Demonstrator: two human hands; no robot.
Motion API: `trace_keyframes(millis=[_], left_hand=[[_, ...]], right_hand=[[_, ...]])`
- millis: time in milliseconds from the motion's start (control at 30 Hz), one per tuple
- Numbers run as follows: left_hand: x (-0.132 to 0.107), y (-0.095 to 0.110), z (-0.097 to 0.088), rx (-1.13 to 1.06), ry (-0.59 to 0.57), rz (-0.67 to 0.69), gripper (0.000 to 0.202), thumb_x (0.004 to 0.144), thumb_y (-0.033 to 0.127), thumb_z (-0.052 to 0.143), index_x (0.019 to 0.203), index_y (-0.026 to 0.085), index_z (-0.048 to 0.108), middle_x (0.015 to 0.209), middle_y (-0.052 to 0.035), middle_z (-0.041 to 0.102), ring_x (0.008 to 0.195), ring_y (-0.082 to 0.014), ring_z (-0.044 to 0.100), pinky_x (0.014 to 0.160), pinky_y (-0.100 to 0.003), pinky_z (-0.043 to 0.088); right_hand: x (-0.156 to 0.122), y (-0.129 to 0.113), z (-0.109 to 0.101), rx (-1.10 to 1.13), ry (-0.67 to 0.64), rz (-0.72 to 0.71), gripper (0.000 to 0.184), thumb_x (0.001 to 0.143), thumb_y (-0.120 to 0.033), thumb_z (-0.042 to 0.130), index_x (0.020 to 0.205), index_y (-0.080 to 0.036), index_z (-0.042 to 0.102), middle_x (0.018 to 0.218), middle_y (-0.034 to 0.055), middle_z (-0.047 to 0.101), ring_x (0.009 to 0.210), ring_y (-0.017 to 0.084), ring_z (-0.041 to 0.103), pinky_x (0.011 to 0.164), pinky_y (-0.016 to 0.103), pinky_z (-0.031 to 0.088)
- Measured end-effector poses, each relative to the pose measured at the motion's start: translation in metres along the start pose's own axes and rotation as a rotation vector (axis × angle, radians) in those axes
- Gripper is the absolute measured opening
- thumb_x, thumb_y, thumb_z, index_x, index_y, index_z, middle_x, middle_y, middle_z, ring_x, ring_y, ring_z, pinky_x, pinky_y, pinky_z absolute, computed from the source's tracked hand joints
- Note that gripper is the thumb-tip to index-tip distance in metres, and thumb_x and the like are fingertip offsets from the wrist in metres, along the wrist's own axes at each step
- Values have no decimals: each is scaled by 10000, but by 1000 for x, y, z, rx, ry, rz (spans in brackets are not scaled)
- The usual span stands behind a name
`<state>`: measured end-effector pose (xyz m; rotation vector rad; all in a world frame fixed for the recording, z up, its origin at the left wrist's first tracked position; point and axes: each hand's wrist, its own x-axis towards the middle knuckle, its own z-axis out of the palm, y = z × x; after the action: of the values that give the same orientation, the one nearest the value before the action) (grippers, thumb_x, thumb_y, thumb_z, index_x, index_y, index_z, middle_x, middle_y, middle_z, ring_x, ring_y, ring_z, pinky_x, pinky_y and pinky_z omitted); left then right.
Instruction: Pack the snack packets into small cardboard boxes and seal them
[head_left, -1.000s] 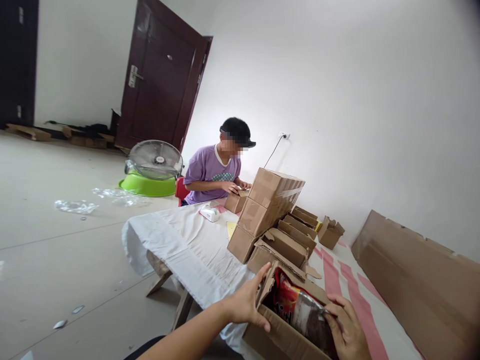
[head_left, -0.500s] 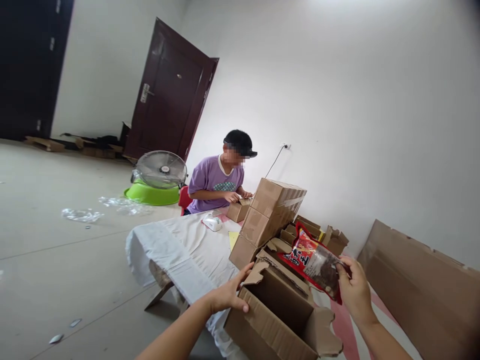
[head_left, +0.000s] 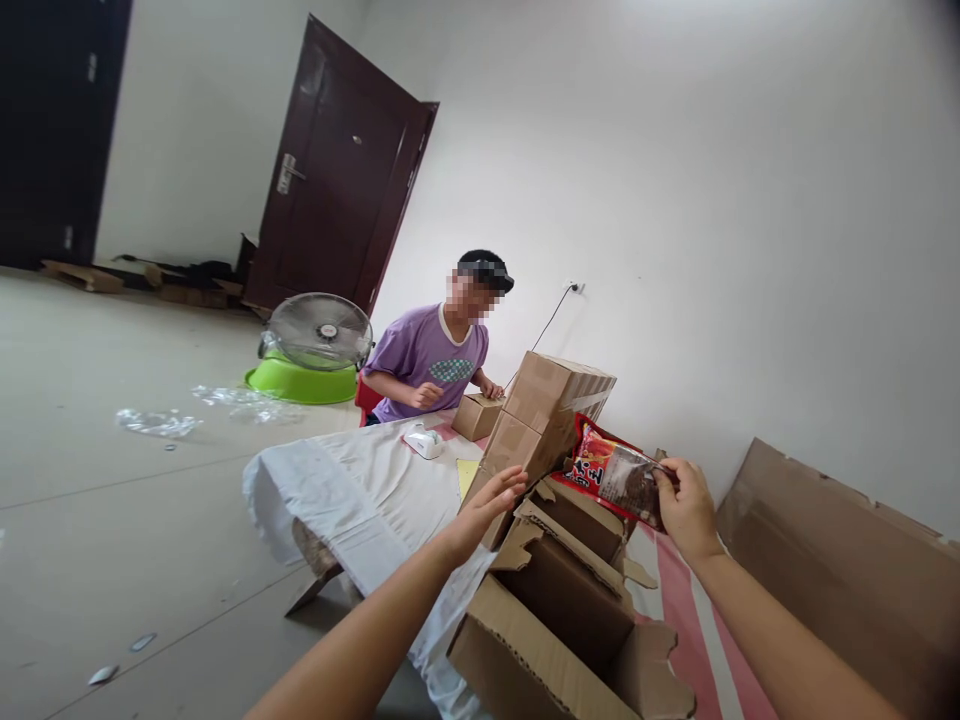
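My right hand (head_left: 684,510) is closed on one end of a red and clear snack packet (head_left: 615,472), held in the air over a row of open cardboard boxes (head_left: 581,515). My left hand (head_left: 487,510) is open with its fingers stretched out, just left of the boxes and touching nothing. In front of me stands a big open cardboard box (head_left: 555,640) with torn flaps and nothing visible inside. A stack of closed boxes (head_left: 544,410) rises behind my left hand.
A person in a purple shirt (head_left: 427,355) sits at the far end of the cloth-covered table (head_left: 360,480), hands at a small box (head_left: 476,415). A white tape dispenser (head_left: 424,440) lies nearby. A flat cardboard sheet (head_left: 847,560) leans on the wall. A fan (head_left: 319,330) stands on the floor.
My right hand lifted the packet out of the big box and carried it up and away over the row of boxes. My left hand let go of the box flap and opened.
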<state>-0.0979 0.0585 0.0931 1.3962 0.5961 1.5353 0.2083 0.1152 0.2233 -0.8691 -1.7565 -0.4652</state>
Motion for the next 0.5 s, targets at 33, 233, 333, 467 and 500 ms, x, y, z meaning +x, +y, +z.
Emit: trace_keyframes(millis=[33,233,333,467,500], left_hand=[[14,9,5,24,-7,3,794,765,650,646,1416,252,426,1486,-141,444,1372,-331,403,1120,-492,295],[89,33,36,168,6,-70,1021,618,530,834,1452,166,370,1474,-228,431,1329,-382,447,1090,-483,347],[101,35,52,194,-16,-81,924,622,511,837,1385,157,455,1351,-206,566,1241,-356,538,1032,-455,408],[80,50,73,211,-49,-14,587,696,516,776,1110,123,638,1039,-117,706,981,-272,650,883,-381,491],[69,57,78,220,-38,12,549,697,515,772,1064,126,649,986,-95,707,936,-256,647,858,-366,493]], right_hand=[[5,1,0,-5,-2,-6,134,841,-345,505,857,-233,577,885,59,601,865,235,562,822,414,472],[16,1,1,-12,3,-12,120,825,-338,502,825,-235,562,846,59,587,859,243,543,825,430,463],[12,-10,-4,9,-2,-24,136,845,-346,495,840,-229,564,853,63,588,845,238,554,817,435,476],[-3,-44,-34,58,-6,-66,150,900,-361,482,928,-237,562,953,65,609,927,223,579,855,415,493],[-9,-55,-46,82,-12,-71,157,915,-363,477,966,-240,559,1000,71,608,964,223,581,866,412,497]])
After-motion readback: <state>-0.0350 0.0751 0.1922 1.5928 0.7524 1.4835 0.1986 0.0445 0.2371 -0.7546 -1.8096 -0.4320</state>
